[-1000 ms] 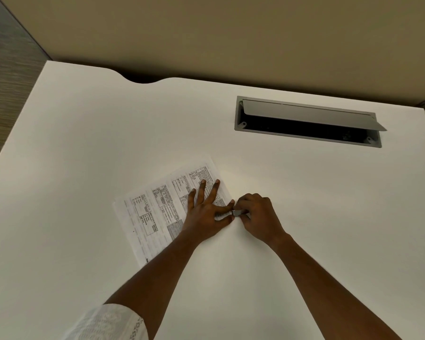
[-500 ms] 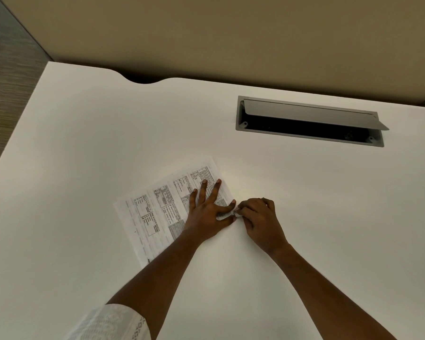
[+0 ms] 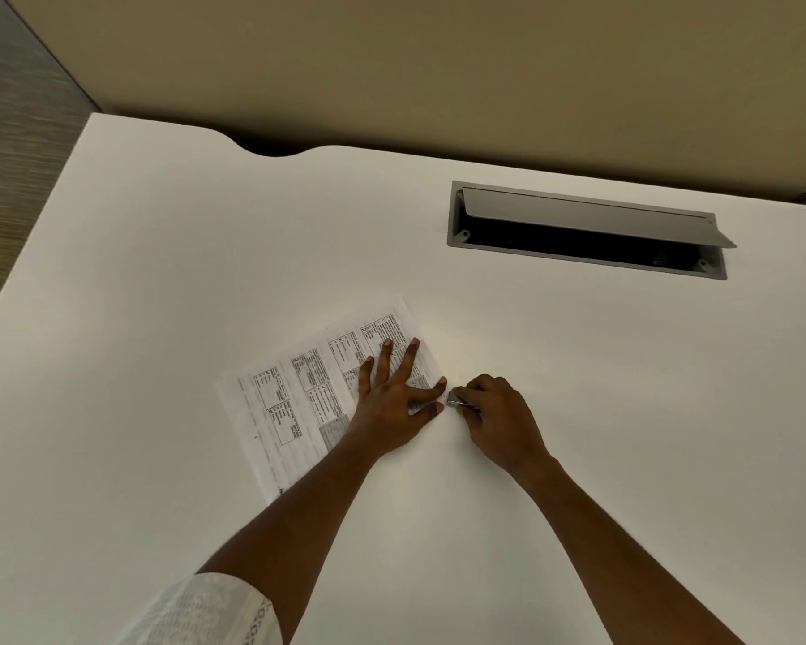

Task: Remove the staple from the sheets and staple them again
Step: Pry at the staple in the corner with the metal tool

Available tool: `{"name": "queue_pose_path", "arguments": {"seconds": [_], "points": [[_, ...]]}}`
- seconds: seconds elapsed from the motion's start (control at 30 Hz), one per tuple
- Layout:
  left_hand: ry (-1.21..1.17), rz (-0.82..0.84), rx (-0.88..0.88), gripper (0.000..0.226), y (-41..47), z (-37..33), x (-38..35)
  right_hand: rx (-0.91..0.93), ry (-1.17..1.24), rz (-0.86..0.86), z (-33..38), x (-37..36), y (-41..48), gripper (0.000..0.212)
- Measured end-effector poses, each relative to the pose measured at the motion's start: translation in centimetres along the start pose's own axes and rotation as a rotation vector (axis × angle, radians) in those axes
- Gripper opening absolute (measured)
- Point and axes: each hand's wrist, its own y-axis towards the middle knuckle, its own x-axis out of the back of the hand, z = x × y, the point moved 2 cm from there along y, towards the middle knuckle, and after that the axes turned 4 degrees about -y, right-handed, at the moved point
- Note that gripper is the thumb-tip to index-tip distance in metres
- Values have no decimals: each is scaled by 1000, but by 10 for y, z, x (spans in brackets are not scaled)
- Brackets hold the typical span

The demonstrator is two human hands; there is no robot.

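Pressing flat on the printed sheets (image 3: 315,393), just below the centre of the frame: the left hand (image 3: 392,398), fingers spread wide, palm down, nothing gripped. Lying skewed on the white desk (image 3: 159,272), those sheets, long edge running from lower left up toward the centre, covered in boxed tables of small print too fine to read. Curled at the sheets' right-hand corner, just right of the left thumb and forefinger: the right hand (image 3: 496,418), fingers closed on a small metal tool (image 3: 457,400), its shiny tip poking out toward the paper's corner; impossible to tell what kind of tool, or whether the tip touches the paper. No staple discernible at this size.

Set into the desk in the upper right of the frame: a grey cable tray (image 3: 457,216), its hinged lid (image 3: 587,216) propped open along the far edge. Dark inside the tray; only a few small fittings faintly visible near its right end, contents otherwise not discernible.

Showing at the bottom left: a pale patterned sleeve (image 3: 210,612) on the left arm. Behind the desk, a beige partition (image 3: 438,62).
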Motion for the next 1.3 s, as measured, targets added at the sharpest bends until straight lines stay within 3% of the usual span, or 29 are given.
{"name": "queue_pose_path", "arguments": {"seconds": [0.3, 0.8, 1.07, 1.3], "points": [[64, -59, -9, 63, 0, 2, -3, -7, 26, 7, 4, -1, 3, 18], [67, -78, 17, 51, -1, -2, -3, -44, 39, 11, 6, -3, 3, 17], [36, -56, 31, 41, 0, -3, -1, -162, 268, -23, 3, -2, -1, 20], [25, -30, 26, 40, 0, -3, -2, -120, 243, -3, 2, -2, 4, 20]]}}
